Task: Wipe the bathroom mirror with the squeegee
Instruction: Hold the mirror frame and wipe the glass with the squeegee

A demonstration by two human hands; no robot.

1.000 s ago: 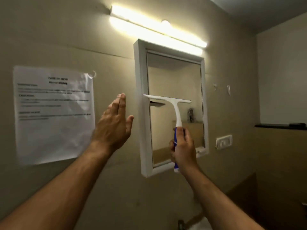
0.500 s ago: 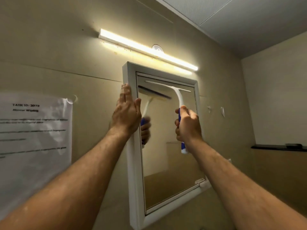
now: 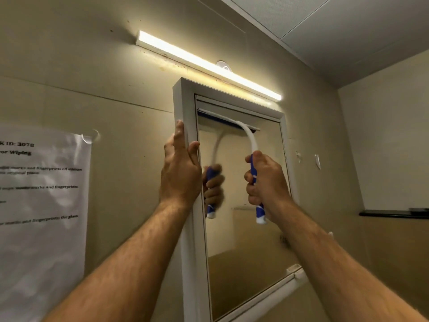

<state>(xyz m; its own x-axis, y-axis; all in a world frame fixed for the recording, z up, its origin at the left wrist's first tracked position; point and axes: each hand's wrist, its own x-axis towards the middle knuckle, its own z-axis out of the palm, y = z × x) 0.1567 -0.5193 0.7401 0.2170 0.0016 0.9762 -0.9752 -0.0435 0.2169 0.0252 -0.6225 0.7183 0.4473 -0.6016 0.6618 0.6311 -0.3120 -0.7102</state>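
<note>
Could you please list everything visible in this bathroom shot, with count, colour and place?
mirror: one, white frame, on the wall, centre.
squeegee: one, white with blue grip, blade at the glass's top edge.
tube light: one, lit, above the mirror.
printed sheet: one, white, taped on the wall, left.
dark shelf: one, black, right wall.
left hand: fingers straight on the mirror's left frame.
right hand: grips the squeegee's handle.

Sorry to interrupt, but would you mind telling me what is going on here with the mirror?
A person is cleaning the wall mirror with a squeegee. The right hand grips its blue handle, with the blade set against the glass near the top edge. The left hand rests on the mirror's white frame at its left side. A strip light glows above, and a printed sheet hangs on the wall to the left.
</note>
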